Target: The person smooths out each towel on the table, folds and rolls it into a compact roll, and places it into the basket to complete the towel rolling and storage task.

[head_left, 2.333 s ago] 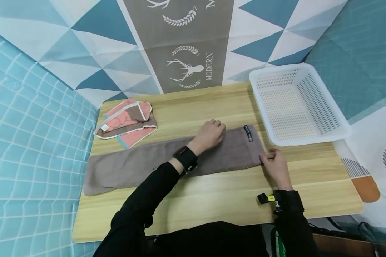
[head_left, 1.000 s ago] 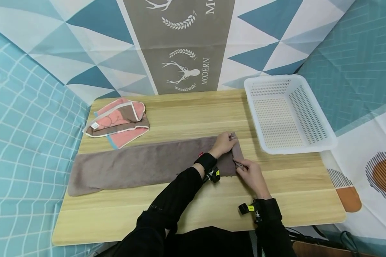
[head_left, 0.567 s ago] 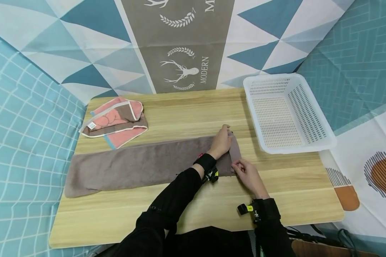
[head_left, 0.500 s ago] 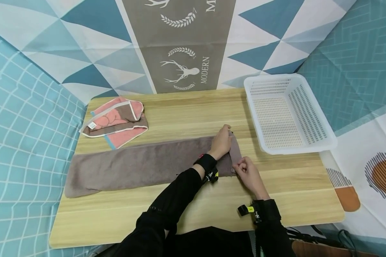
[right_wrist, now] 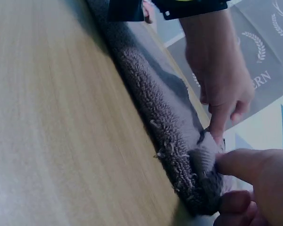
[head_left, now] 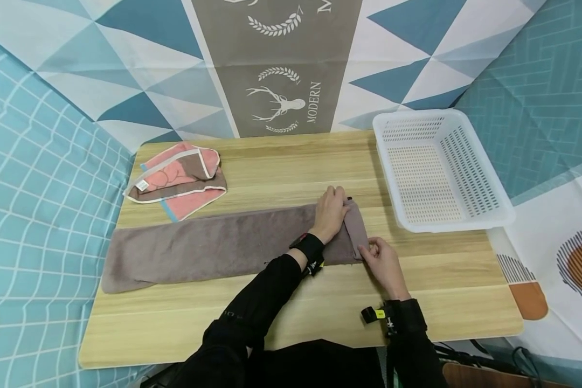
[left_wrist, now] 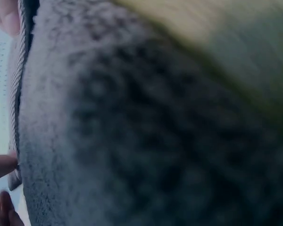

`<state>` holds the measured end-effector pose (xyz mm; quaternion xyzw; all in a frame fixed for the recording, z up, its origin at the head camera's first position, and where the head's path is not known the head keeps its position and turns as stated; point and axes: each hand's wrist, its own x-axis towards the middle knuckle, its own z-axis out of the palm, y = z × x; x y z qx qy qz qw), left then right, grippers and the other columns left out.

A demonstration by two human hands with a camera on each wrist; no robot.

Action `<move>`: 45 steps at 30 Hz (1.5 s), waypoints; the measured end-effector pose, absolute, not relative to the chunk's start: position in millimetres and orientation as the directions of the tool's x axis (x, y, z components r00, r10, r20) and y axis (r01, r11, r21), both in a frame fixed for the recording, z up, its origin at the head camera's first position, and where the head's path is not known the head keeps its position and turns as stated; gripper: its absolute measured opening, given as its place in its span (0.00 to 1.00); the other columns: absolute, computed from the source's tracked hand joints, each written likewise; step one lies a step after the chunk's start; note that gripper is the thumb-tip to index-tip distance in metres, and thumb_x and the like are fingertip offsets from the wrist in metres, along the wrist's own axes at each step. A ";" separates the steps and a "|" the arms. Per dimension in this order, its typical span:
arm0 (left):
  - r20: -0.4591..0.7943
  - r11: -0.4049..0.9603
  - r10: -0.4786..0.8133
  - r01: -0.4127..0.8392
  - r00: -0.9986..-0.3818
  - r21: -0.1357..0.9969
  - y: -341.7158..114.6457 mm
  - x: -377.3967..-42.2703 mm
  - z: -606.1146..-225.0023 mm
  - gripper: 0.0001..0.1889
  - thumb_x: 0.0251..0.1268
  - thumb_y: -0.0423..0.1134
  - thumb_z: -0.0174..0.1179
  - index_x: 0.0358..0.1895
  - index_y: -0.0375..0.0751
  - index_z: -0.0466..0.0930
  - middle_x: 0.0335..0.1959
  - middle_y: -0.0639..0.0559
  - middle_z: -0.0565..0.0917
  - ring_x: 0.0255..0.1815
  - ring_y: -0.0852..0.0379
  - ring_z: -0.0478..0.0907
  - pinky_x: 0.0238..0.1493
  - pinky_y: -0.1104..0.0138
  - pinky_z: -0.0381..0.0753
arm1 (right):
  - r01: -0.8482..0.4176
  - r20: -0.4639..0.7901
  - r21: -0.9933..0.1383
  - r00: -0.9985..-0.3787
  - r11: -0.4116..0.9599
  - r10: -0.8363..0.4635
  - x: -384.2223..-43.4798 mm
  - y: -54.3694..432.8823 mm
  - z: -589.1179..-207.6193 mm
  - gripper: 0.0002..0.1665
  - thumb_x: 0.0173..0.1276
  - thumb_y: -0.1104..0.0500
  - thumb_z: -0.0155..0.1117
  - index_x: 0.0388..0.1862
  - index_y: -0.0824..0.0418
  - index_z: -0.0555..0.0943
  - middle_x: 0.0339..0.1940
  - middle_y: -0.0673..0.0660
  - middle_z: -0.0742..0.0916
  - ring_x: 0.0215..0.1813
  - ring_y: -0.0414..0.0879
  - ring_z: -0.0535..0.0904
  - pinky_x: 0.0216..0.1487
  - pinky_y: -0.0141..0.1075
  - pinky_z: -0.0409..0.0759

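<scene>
A long, folded grey-brown towel (head_left: 213, 242) lies across the table, with looped terry pile showing in the wrist views. Its right end is turned over into a narrow flap (head_left: 355, 226). My left hand (head_left: 328, 213) holds the flap's far corner, thumb on the fold and fingers bent over the far edge; a small black label shows beside it. At the near corner my right hand (head_left: 380, 261) pinches the folded end between thumb and fingers. From the right wrist, the right thumb (right_wrist: 245, 165) presses on the layered hem while the left hand (right_wrist: 221, 70) touches the fold beyond.
A pink-and-brown cloth (head_left: 177, 180) with white trim lies loosely folded at the back left. At the back right stands a white perforated basket (head_left: 465, 223). The wooden table (head_left: 291, 161) meets patterned fabric along its back and left.
Earlier, the towel's right end lay flat with its label showing. Both hands have turned it leftward into a flap. Since half a second ago, the right hand has shifted slightly along the near corner.
</scene>
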<state>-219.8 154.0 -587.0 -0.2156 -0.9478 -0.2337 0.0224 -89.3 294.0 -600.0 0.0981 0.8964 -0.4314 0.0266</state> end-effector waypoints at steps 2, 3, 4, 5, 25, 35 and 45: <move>0.143 0.790 0.451 0.469 -0.881 0.396 157.0 -217.3 -586.9 0.04 0.76 0.37 0.53 0.43 0.41 0.74 0.40 0.47 0.74 0.37 0.56 0.75 0.37 0.69 0.76 | 0.194 -0.131 -0.743 -0.981 0.640 0.146 -90.9 292.7 -599.8 0.16 0.71 0.52 0.64 0.45 0.65 0.80 0.21 0.53 0.76 0.23 0.44 0.70 0.28 0.33 0.69; 0.133 0.789 0.472 0.485 -0.872 0.377 159.3 -215.6 -586.6 0.05 0.78 0.36 0.50 0.45 0.40 0.75 0.42 0.46 0.75 0.37 0.56 0.76 0.36 0.70 0.77 | 0.194 -0.129 -0.730 -0.981 0.655 0.146 -91.4 291.8 -600.1 0.15 0.71 0.52 0.65 0.41 0.63 0.79 0.21 0.53 0.75 0.22 0.44 0.69 0.28 0.34 0.69; 0.111 0.793 0.482 0.487 -0.869 0.367 161.9 -214.0 -585.9 0.07 0.79 0.35 0.47 0.48 0.39 0.76 0.44 0.45 0.75 0.38 0.56 0.77 0.36 0.70 0.78 | 0.191 -0.125 -0.716 -0.981 0.672 0.146 -92.0 290.8 -600.5 0.14 0.70 0.52 0.65 0.38 0.62 0.79 0.20 0.53 0.74 0.22 0.44 0.69 0.28 0.34 0.68; 0.084 0.800 0.484 0.479 -0.871 0.361 164.6 -212.4 -584.6 0.09 0.80 0.34 0.45 0.50 0.38 0.75 0.45 0.44 0.76 0.39 0.55 0.78 0.35 0.71 0.78 | 0.194 -0.123 -0.704 -0.981 0.683 0.151 -92.4 289.7 -601.1 0.14 0.69 0.51 0.66 0.35 0.61 0.77 0.20 0.53 0.74 0.22 0.45 0.69 0.28 0.34 0.67; -0.094 0.836 0.327 0.242 -0.940 0.492 169.1 -208.8 -573.1 0.30 0.66 0.52 0.63 0.61 0.36 0.66 0.52 0.40 0.73 0.40 0.51 0.79 0.35 0.66 0.80 | -0.039 0.129 -0.764 -0.987 0.644 0.095 -96.3 266.7 -605.6 0.13 0.61 0.66 0.66 0.30 0.60 0.69 0.60 0.66 0.74 0.63 0.62 0.68 0.59 0.53 0.70; -0.128 0.794 0.335 0.207 -0.933 0.572 148.4 -211.2 -558.0 0.28 0.69 0.43 0.60 0.65 0.32 0.63 0.54 0.39 0.73 0.40 0.50 0.78 0.35 0.68 0.77 | -0.142 0.212 -0.748 -0.977 0.648 0.030 -93.5 250.2 -601.4 0.15 0.61 0.66 0.71 0.33 0.59 0.71 0.64 0.66 0.72 0.67 0.63 0.64 0.62 0.55 0.68; -0.154 0.720 0.407 0.212 -0.900 0.661 123.8 -205.2 -553.5 0.17 0.81 0.37 0.43 0.66 0.37 0.60 0.56 0.39 0.73 0.40 0.51 0.75 0.37 0.66 0.72 | -0.245 0.253 -0.685 -0.963 0.686 -0.090 -84.2 230.7 -604.4 0.13 0.59 0.66 0.74 0.39 0.56 0.79 0.66 0.65 0.74 0.65 0.63 0.66 0.62 0.55 0.68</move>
